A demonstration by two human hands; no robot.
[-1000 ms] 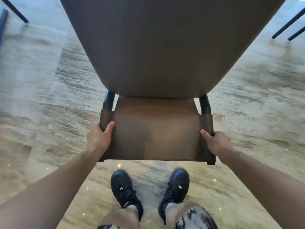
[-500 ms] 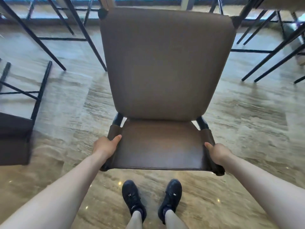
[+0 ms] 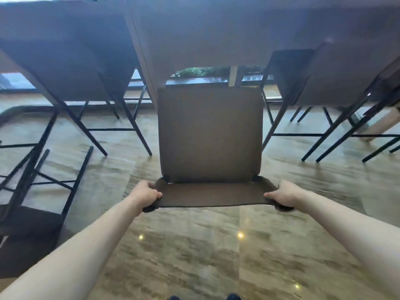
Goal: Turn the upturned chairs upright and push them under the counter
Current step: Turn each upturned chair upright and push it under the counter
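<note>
A brown upholstered chair [image 3: 208,135] stands upright in the middle of the head view, its seat pointing away from me toward the brown counter [image 3: 216,29]. The seat's far edge lies just below the counter's front edge. My left hand [image 3: 145,194] is closed around the left end of the backrest top [image 3: 214,194]. The right end is held by my right hand [image 3: 283,194]. Both arms are stretched out. The chair's legs are hidden under the seat.
Brown chairs with black legs stand at the counter to the left [image 3: 65,68] and right [image 3: 313,79], with a gap between them. An upturned chair [image 3: 32,230] lies at the left, legs up. The floor [image 3: 194,256] is glossy beige stone.
The chair has moved away from me toward the counter and my arms have stretched out. The view has lifted, so the counter now shows and my shoes have nearly left the frame.
</note>
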